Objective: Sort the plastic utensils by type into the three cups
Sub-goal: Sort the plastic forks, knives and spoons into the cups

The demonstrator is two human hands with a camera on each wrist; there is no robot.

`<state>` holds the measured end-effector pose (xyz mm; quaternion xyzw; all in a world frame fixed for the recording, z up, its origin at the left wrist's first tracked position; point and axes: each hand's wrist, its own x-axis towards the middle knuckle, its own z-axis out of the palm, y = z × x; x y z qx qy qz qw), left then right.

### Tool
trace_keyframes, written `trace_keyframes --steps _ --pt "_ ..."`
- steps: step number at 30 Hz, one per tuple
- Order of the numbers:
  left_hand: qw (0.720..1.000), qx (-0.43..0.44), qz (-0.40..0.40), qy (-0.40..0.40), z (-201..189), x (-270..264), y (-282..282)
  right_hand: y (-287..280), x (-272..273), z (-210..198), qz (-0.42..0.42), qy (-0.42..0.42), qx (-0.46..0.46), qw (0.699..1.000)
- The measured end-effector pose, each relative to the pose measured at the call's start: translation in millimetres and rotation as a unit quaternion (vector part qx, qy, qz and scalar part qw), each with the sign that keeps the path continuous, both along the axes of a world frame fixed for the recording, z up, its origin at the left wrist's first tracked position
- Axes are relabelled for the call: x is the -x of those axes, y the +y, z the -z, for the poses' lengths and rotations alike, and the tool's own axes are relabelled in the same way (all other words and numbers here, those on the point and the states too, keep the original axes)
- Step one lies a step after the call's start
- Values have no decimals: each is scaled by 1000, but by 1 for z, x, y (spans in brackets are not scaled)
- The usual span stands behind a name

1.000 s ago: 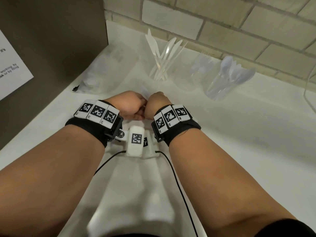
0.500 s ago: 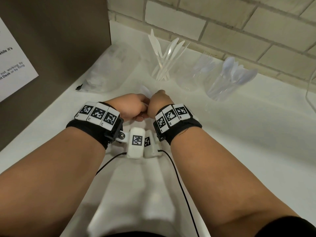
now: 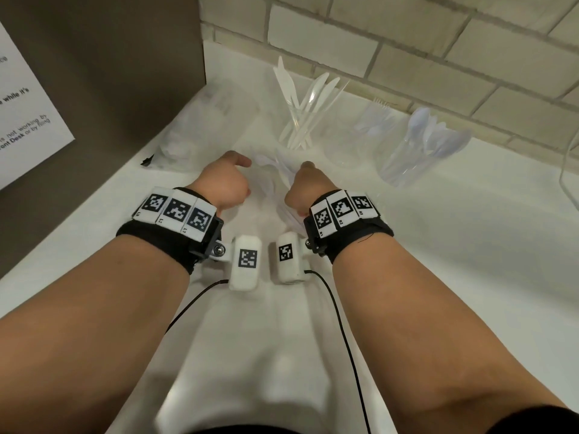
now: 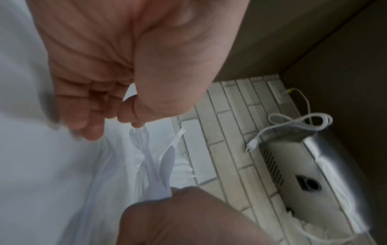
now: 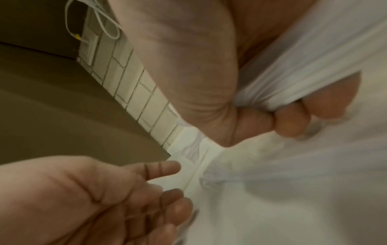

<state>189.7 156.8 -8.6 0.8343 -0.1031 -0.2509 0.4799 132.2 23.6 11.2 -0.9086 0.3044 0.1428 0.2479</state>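
Observation:
On the white counter by the brick wall stand three clear cups: one with knives (image 3: pixel 297 133), one with forks (image 3: pixel 354 142), one with spoons (image 3: pixel 410 158). My right hand (image 3: pixel 300 183) grips a bundle of white plastic utensils (image 5: pixel 282 74) in its fist. The bundle's fork and spoon ends (image 4: pixel 155 165) point toward my left hand (image 3: pixel 225 180). The left hand's fingers (image 4: pixel 90 119) are loosely bent, and its thumb tip lies right by the fork tines. I see nothing held in the left palm (image 5: pixel 83 199). Both wrist views are blurred.
A crumpled clear plastic bag (image 3: pixel 203 126) lies at the back left beside a brown wall panel with a paper sign (image 3: pixel 28 120). A clear object (image 3: pixel 567 170) stands at the right edge. A metal appliance (image 4: pixel 314 165) and white cable (image 4: pixel 293 121) show in the left wrist view.
My two hands were pressed together knuckle to knuckle; now they have pulled apart sideways. The utensil bundle shows between them, staying in the right hand.

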Motion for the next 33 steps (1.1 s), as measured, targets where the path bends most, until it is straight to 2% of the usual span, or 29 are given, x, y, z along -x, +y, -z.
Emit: trace_keyframes --steps 3,7,10,12,16,19,25,30,33 --pt "999 -31 22 10 0 3 -9 6 0 -4 -17 0 2 1000" --pt "999 -19 33 29 -1 8 -15 12 -2 -5 -91 59 33 994" --pt "998 21 29 56 2 9 -16 14 -3 -6 -116 62 56 990" --pt "992 77 17 94 3 10 -16 13 -4 -6 -117 57 64 989" --pt "968 167 -13 184 -2 13 -13 12 -4 -2 -91 39 50 994" --pt "934 248 -26 254 -4 17 -14 11 -3 7 -42 4 16 999" --pt "902 330 -112 256 -12 13 -18 -2 11 5 -36 -85 -59 994" --pt "939 272 -100 183 -20 10 -18 -6 24 3 -85 -102 -93 987" --pt "950 255 -85 158 -25 15 -21 -8 25 1 -80 -109 -109 985"
